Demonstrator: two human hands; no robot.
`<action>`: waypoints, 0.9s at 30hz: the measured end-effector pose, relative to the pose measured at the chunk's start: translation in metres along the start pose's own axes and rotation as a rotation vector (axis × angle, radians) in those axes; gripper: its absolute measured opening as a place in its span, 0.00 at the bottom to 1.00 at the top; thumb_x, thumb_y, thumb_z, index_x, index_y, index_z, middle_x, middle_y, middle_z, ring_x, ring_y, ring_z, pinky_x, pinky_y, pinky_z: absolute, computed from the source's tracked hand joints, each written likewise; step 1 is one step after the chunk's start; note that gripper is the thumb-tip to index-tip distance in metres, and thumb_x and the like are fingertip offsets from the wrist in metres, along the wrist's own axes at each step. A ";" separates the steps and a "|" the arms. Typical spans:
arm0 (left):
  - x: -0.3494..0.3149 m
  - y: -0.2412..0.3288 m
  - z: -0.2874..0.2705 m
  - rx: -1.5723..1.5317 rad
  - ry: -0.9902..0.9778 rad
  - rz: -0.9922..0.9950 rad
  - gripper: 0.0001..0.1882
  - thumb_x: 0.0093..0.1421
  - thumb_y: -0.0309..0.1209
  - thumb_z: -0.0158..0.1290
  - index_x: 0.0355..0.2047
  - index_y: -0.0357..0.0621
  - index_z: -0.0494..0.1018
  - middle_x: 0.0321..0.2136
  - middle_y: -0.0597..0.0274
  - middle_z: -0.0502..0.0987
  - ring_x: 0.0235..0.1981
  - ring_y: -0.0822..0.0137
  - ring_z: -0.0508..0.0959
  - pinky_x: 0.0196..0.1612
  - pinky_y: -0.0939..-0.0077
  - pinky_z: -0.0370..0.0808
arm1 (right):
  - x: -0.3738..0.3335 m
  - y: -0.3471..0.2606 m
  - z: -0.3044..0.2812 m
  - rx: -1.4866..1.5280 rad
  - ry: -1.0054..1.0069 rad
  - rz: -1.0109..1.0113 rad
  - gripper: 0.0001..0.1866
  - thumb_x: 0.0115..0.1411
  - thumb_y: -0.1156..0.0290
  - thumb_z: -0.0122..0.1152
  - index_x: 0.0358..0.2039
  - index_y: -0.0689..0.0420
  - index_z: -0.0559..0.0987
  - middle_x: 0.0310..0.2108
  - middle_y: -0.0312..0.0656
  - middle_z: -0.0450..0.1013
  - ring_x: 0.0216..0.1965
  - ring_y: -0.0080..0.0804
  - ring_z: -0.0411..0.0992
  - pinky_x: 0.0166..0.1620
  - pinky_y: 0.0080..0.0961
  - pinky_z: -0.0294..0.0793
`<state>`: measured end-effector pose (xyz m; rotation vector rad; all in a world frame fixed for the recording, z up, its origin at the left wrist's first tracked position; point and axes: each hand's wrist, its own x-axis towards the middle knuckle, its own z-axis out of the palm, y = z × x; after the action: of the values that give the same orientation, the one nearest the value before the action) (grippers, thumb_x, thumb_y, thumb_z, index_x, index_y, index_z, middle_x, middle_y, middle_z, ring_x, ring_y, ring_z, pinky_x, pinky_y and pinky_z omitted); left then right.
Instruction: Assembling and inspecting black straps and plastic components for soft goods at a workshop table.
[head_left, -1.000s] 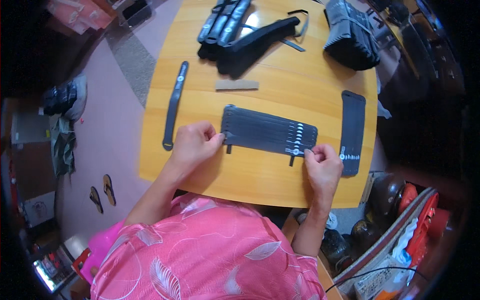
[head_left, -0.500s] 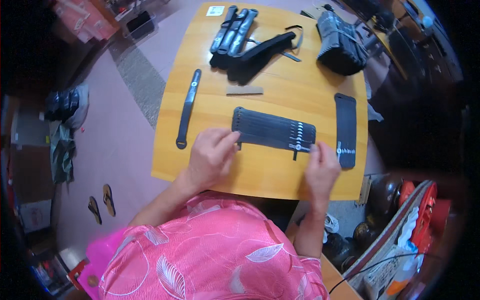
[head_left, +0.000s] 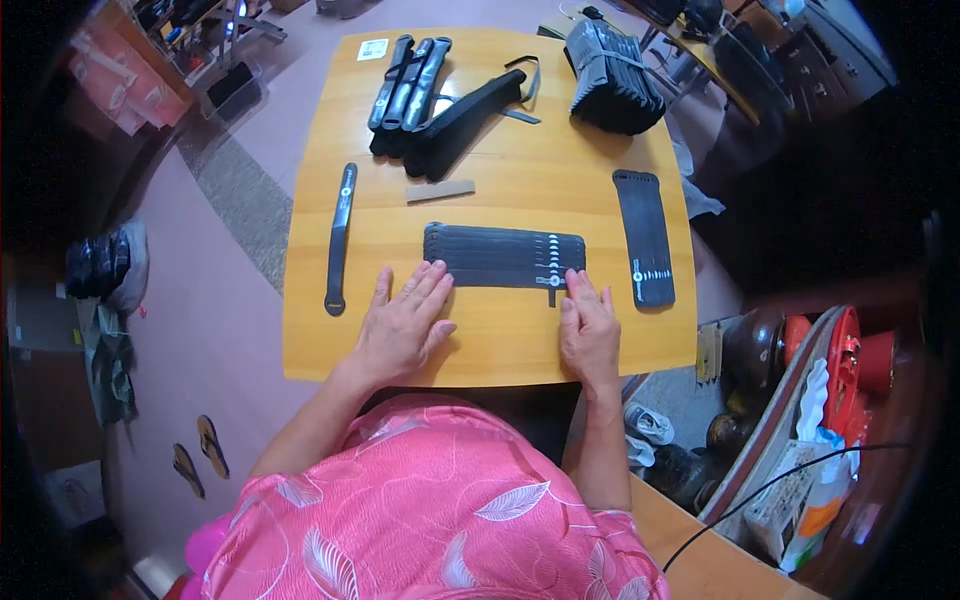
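Note:
In front of me lies a fanned stack of flat black straps (head_left: 490, 256), overlapped in a row, with white markings near the right end. My left hand (head_left: 400, 322) is open, fingers outstretched, its fingertips at the stack's lower left corner. At the lower right corner, the fingertips of my right hand (head_left: 590, 335) touch the stack's edge; that hand is open too, fingers loosely extended. A short dark tab (head_left: 552, 298) sticks out below the stack beside the right fingers. Neither hand grips anything.
A single black strap (head_left: 341, 240) lies to the left and a second fanned stack (head_left: 645, 240) to the right. Farther back are a cardboard strip (head_left: 440, 192), bundled straps (head_left: 410, 85), a long black piece (head_left: 465, 125) and a banded dark bundle (head_left: 612, 80). The wooden table (head_left: 500, 345) ends near my body.
My fingers have opened out from a closer pinch and now rest along the stack's near edge. The view has shifted, so the table appears farther left.

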<state>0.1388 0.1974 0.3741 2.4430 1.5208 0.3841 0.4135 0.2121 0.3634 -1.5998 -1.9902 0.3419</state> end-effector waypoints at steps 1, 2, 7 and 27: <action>0.000 -0.002 0.000 -0.067 0.000 -0.013 0.29 0.60 0.40 0.48 0.59 0.41 0.60 0.62 0.50 0.59 0.64 0.57 0.57 0.64 0.45 0.44 | 0.003 0.000 0.002 0.124 0.035 0.086 0.18 0.62 0.67 0.51 0.49 0.62 0.75 0.44 0.51 0.74 0.52 0.42 0.70 0.62 0.43 0.55; -0.001 -0.002 0.000 -0.131 0.002 -0.028 0.28 0.59 0.37 0.50 0.59 0.42 0.61 0.62 0.50 0.59 0.64 0.57 0.58 0.64 0.44 0.45 | 0.005 -0.001 -0.002 0.135 0.031 0.066 0.18 0.62 0.67 0.51 0.49 0.62 0.75 0.44 0.51 0.74 0.52 0.42 0.70 0.62 0.43 0.55; 0.004 -0.016 -0.002 -0.229 0.235 0.043 0.20 0.55 0.32 0.54 0.48 0.39 0.69 0.53 0.50 0.69 0.55 0.54 0.69 0.57 0.49 0.60 | 0.008 0.001 -0.015 0.632 0.175 0.373 0.17 0.65 0.69 0.46 0.46 0.69 0.75 0.39 0.46 0.76 0.42 0.29 0.72 0.51 0.26 0.68; 0.019 -0.099 -0.007 -0.072 0.405 -0.329 0.08 0.52 0.24 0.49 0.32 0.37 0.64 0.24 0.43 0.72 0.29 0.42 0.75 0.32 0.50 0.70 | -0.038 -0.078 0.039 0.420 -0.008 -0.156 0.05 0.56 0.76 0.56 0.28 0.63 0.78 0.24 0.48 0.74 0.27 0.42 0.74 0.32 0.32 0.72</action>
<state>0.0619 0.2580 0.3491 2.0914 1.9873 0.8868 0.3330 0.1616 0.3628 -1.1760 -1.8798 0.6555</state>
